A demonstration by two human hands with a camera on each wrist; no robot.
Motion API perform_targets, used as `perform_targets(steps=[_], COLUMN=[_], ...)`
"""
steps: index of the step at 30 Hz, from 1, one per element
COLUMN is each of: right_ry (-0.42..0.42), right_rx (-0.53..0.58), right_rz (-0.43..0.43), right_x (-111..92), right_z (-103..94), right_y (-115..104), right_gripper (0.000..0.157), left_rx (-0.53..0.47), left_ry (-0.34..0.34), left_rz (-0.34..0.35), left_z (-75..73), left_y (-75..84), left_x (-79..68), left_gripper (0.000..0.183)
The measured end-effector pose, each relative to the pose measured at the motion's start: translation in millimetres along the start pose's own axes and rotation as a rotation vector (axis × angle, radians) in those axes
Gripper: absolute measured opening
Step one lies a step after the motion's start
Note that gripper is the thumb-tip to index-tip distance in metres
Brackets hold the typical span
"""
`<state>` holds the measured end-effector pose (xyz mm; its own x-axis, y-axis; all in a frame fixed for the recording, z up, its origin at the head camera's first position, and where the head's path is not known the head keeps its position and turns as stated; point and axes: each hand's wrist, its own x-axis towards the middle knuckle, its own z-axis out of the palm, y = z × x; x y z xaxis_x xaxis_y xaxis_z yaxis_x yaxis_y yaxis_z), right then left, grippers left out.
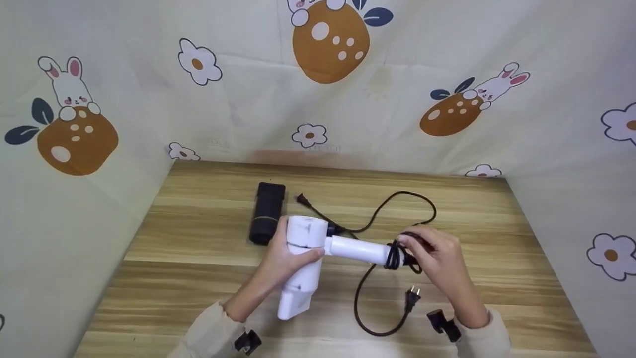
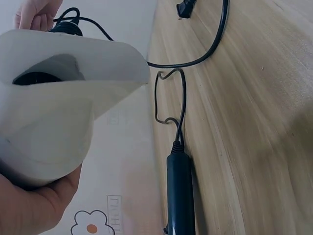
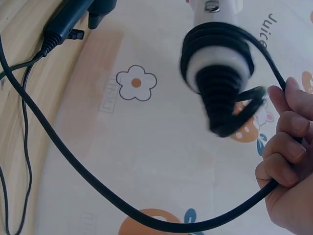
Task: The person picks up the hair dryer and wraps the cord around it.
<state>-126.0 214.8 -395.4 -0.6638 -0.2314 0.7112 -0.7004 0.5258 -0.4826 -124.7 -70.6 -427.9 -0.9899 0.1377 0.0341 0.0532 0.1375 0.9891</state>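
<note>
Foreground: a two-pronged plug (image 1: 412,299) ends the loose run of a black cord (image 1: 393,256). Centre: the white hair dryer (image 1: 304,276) is raised above the wooden table (image 1: 198,278), the left hand (image 1: 278,261) grasping its barrel; the right hand (image 1: 441,254) grips the cord, which is coiled around the handle's end. Beyond: a black corded appliance (image 1: 268,211) lies on the table, its lead (image 1: 377,219) looping rightward. Background: a printed cloth (image 1: 248,109) with rabbits, oranges and flowers.
</note>
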Motion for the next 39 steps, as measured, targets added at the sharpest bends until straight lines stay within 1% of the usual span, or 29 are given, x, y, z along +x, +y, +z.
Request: perform_targets(steps=[2,4,7,11,13,16,18,20,24,26,30,32,35,36,37,39], right_ry=[0.009,0.009,-0.023,-0.069,-0.078,-0.080,-0.078,-0.076,-0.054,-0.041,-0.022,-0.025,-0.052,-0.067,-0.087,-0.160], right_rx=[0.048,0.099,0.180,0.305,0.387,0.531,0.617,0.695,0.809,0.839,0.818,0.767,0.592,0.539,0.496,0.413], right_rz=[0.085,0.186,0.327,0.459,0.517,0.570,0.584,0.581,0.561,0.558,0.563,0.553,0.548,0.573,0.585,0.614], right_x=[0.8,0.8,0.4,0.4,0.2,-1.1,-2.2,-3.2,-3.5,-3.0,-2.5,-3.9,-8.7,-10.8,-12.7,-16.8], right_z=[0.3,1.2,2.6,5.2,6.9,9.3,11.2,13.2,18.2,20.3,23.8,26.3,32.0,34.4,37.1,42.0], right_y=[1.6,3.5,7.1,13.0,16.0,20.9,24.0,27.1,28.7,26.9,21.8,21.8,24.5,25.3,26.4,26.6], right_gripper=[0.018,0.015,0.010,0.004,0.003,0.012,0.019,0.025,0.027,0.027,0.021,0.014,0.012,0.014,0.016,0.015], left_rx=[-0.014,-0.019,-0.023,-0.053,-0.077,-0.116,-0.140,-0.158,-0.201,-0.225,-0.250,-0.258,-0.281,-0.292,-0.301,-0.322], left_ry=[-0.010,-0.017,-0.026,-0.032,-0.033,-0.036,-0.032,-0.027,-0.007,0.003,0.021,0.035,0.064,0.077,0.092,0.131], left_rz=[0.019,0.038,0.065,0.093,0.104,0.135,0.155,0.176,0.182,0.179,0.175,0.174,0.165,0.159,0.148,0.112], left_z=[-0.3,-0.4,-0.4,0.5,1.1,2.1,2.4,2.5,2.6,2.8,2.8,2.8,3.3,3.6,3.8,4.4], left_y=[1.6,3.0,4.7,6.7,7.0,6.6,6.8,7.2,7.3,7.2,7.5,7.7,8.2,8.5,8.8,9.6], left_x=[-0.6,-1.2,-2.3,-4.2,-4.9,-6.0,-6.6,-6.9,-6.9,-6.6,-5.9,-5.3,-4.0,-3.4,-2.8,-1.4], left_gripper=[0.071,0.070,0.071,0.071,0.072,0.074,0.076,0.076,0.076,0.075,0.074,0.074,0.073,0.073,0.073,0.071])
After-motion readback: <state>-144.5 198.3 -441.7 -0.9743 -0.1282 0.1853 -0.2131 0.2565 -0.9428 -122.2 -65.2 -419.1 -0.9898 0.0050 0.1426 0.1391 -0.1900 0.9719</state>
